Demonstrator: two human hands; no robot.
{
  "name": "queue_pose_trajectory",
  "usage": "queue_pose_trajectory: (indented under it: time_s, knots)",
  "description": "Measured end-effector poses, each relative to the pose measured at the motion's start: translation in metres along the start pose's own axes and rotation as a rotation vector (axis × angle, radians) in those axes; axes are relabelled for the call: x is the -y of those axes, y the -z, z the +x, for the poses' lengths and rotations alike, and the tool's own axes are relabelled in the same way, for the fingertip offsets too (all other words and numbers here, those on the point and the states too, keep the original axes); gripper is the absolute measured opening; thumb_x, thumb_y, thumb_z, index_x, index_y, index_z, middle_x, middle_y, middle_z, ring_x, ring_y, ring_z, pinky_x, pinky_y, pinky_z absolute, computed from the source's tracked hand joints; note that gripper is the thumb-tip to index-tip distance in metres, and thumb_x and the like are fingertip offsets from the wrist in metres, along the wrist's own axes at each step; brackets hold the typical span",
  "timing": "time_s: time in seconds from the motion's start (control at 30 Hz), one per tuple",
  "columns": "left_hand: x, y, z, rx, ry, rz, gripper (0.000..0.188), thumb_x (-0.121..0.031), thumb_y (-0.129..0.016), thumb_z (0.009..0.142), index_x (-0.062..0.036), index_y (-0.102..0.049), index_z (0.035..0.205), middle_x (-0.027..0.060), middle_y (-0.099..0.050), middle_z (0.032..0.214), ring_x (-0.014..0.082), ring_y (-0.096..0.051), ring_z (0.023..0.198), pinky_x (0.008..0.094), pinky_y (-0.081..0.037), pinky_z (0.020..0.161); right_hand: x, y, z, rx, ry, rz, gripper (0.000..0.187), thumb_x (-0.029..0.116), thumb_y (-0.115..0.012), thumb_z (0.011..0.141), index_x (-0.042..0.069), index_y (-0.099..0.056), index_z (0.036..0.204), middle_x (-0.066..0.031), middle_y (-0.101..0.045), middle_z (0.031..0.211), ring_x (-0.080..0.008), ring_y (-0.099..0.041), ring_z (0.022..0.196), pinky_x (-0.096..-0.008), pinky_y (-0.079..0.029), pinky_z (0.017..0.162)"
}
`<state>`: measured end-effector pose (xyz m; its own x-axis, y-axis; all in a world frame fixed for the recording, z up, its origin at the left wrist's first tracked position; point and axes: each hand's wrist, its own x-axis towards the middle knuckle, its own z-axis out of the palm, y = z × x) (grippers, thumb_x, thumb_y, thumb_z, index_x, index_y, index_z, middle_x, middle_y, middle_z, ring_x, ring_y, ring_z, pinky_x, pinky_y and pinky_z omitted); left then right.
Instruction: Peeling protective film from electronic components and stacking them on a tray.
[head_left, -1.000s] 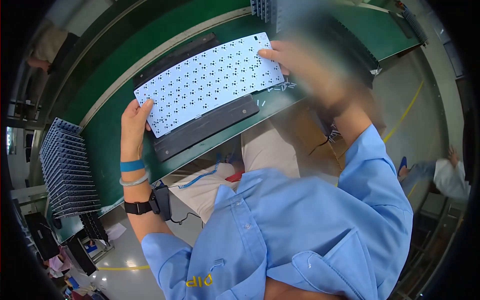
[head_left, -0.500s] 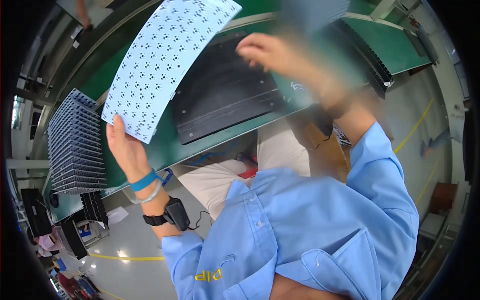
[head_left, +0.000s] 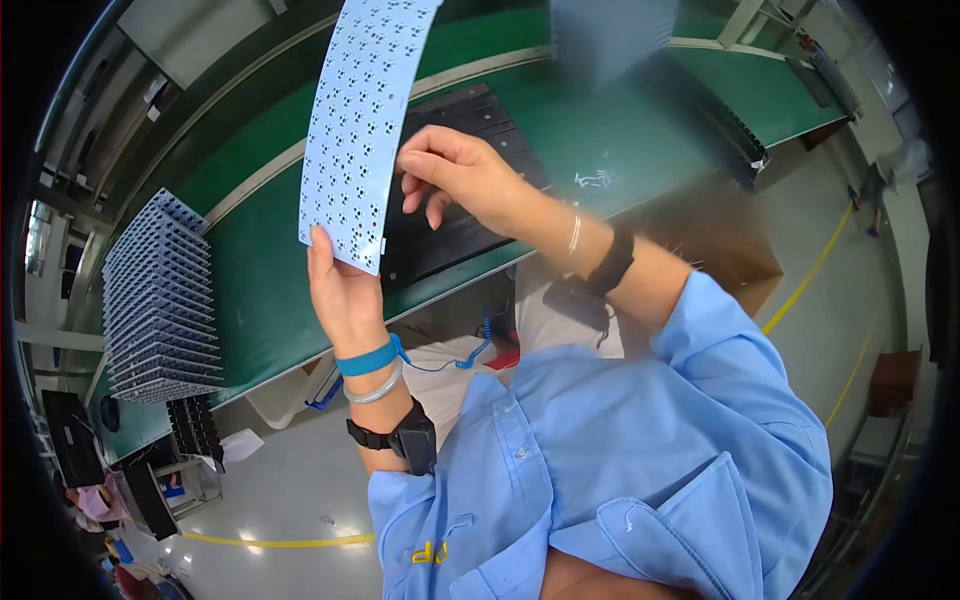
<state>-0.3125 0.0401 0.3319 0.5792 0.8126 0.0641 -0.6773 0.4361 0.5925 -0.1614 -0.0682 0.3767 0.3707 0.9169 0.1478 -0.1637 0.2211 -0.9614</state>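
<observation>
My left hand (head_left: 342, 290) grips the lower end of a long white circuit board (head_left: 358, 150), thumb on its front face. The board is held up at a tilt and is dotted with clusters of dark holes; its top runs out of the picture. Close to the board's right edge is my right hand (head_left: 450, 180), fingers bent and apart, holding nothing I can see. Whether its fingertips touch the edge I cannot tell. Behind and below both lies a flat black plate (head_left: 475, 135) on the green bench, partly covered by the board and my right hand.
At the left stands a tall stack of similar boards (head_left: 160, 300) in a rack. A blurred grey stack (head_left: 610, 40) is at the far side. Small white bits (head_left: 593, 180) lie on the green bench (head_left: 640, 140). A black slotted rail (head_left: 725, 120) stands at the right; a brown carton (head_left: 725, 245) is below.
The circuit board has moved right and turned more upright in my left hand. My right hand has come down and left, to the board's right edge.
</observation>
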Motion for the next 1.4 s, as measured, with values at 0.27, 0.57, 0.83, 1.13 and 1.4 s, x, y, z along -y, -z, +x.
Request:
queue_pose_trajectory:
  time_s: [0.27,0.57,0.83,1.13,1.4]
  knots:
    - [0.022,-0.030,0.003,0.051,-0.073,0.011,0.036,-0.019,-0.046,0.095,0.0025,-0.043,0.124,0.0126,-0.053,0.120,0.0228,-0.054,0.106,0.0367,-0.044,0.091,-0.013,-0.008,-0.039,-0.089,-0.172,0.465,0.019,0.021,-0.052,0.093,0.002,-0.051,0.097,-0.0071,-0.056,0.081,-0.0167,-0.061,0.071,-0.0255,-0.052,0.050]
    - [0.056,-0.033,0.000,0.103,0.060,0.113,0.038,-0.020,-0.048,0.094,0.0033,-0.043,0.124,0.0124,-0.054,0.119,0.0222,-0.055,0.105,0.0366,-0.044,0.092,-0.024,0.020,-0.048,-0.003,-0.130,0.085,0.013,0.020,-0.053,0.092,0.008,-0.052,0.090,0.0015,-0.048,0.067,-0.0048,-0.047,0.056,-0.0195,-0.038,0.045]
    - [0.042,-0.024,0.003,0.029,0.007,0.068,0.039,-0.020,-0.051,0.093,0.0024,-0.044,0.124,0.0130,-0.055,0.119,0.0222,-0.055,0.106,0.0360,-0.045,0.091,0.004,0.082,-0.063,-0.129,-0.045,-0.235,0.013,0.020,-0.057,0.090,0.008,-0.056,0.086,0.0041,-0.047,0.064,-0.0029,-0.042,0.054,-0.0185,-0.035,0.047]
    - [0.017,-0.013,-0.015,-0.051,-0.214,0.320,0.037,-0.021,-0.053,0.092,0.0011,-0.045,0.122,0.0127,-0.055,0.118,0.0205,-0.056,0.104,0.0343,-0.046,0.089,0.005,0.156,-0.061,-0.003,0.287,-1.625,0.021,0.032,-0.064,0.080,0.013,-0.060,0.083,-0.0003,-0.056,0.081,-0.0179,-0.052,0.083,-0.0331,-0.040,0.079]
    - [0.015,-0.026,-0.031,-0.089,-0.289,0.419,0.032,-0.019,-0.052,0.093,0.0018,-0.046,0.117,0.0129,-0.056,0.114,0.0187,-0.055,0.100,0.0326,-0.043,0.089,0.017,0.173,-0.072,0.174,0.286,-1.834,0.020,0.032,-0.065,0.078,0.014,-0.059,0.085,0.0001,-0.053,0.081,-0.0190,-0.051,0.086,-0.0340,-0.038,0.079]
